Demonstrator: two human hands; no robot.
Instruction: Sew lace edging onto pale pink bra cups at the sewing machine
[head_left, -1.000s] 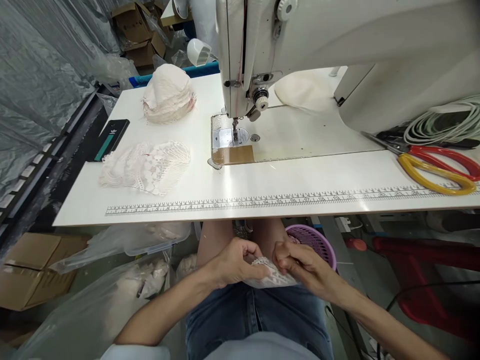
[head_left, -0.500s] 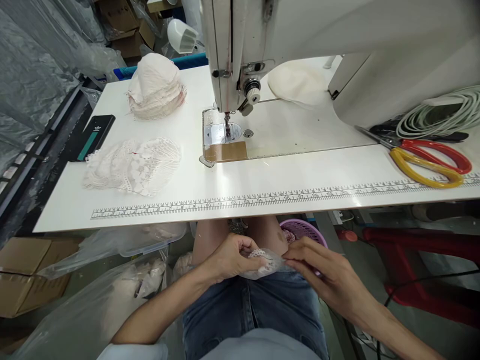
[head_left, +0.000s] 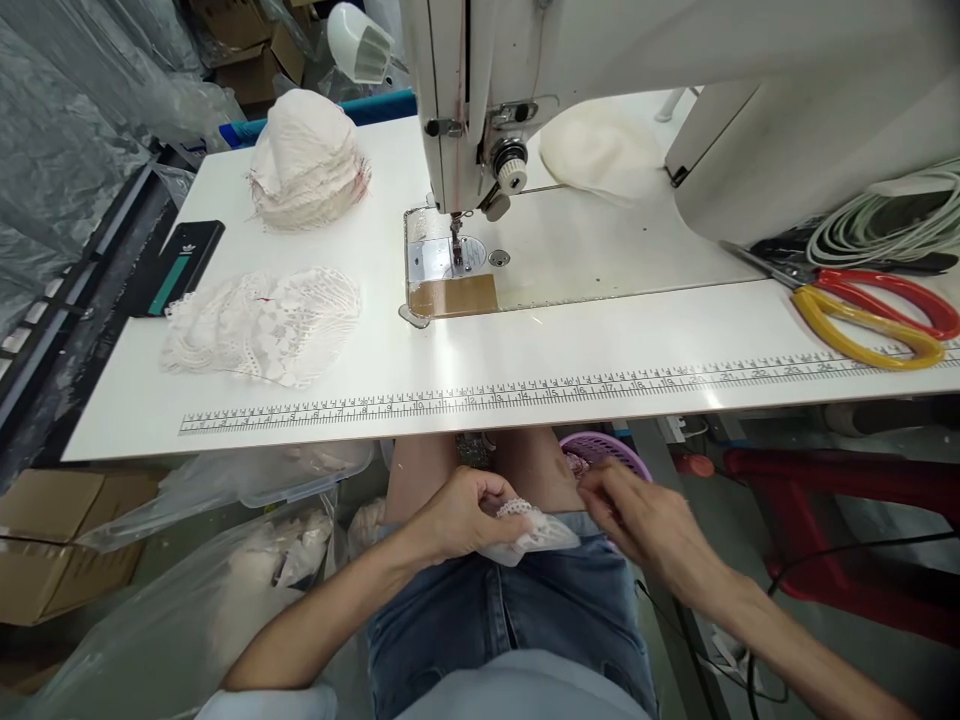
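Observation:
Over my lap, my left hand (head_left: 472, 515) pinches a small white lace piece (head_left: 534, 530) between thumb and fingers. The piece has a scalloped edge by the thumb and a sheer end pointing right. Just right of that tip, apart from it, my right hand (head_left: 649, 515) has its fingers curled together; anything between them is too small or hidden to make out. On the table lies a larger white lace piece (head_left: 266, 325). Behind it sits a stack of pale fabric cups (head_left: 309, 160) with frayed edges. The sewing machine's needle and presser foot (head_left: 456, 240) stand above the metal plate.
Scissors (head_left: 862, 310) with red and yellow handles lie at the table's right, beside coiled pale cord (head_left: 892, 230). A ruler strip (head_left: 495, 398) runs along the front edge. A dark phone-like object (head_left: 178, 268) lies left. A purple basket (head_left: 619, 455) stands below the table.
My right hand has let go of the lace piece's sheer end and drawn up and slightly right, its fingers curling in. My left hand keeps its hold. The view has shifted slightly.

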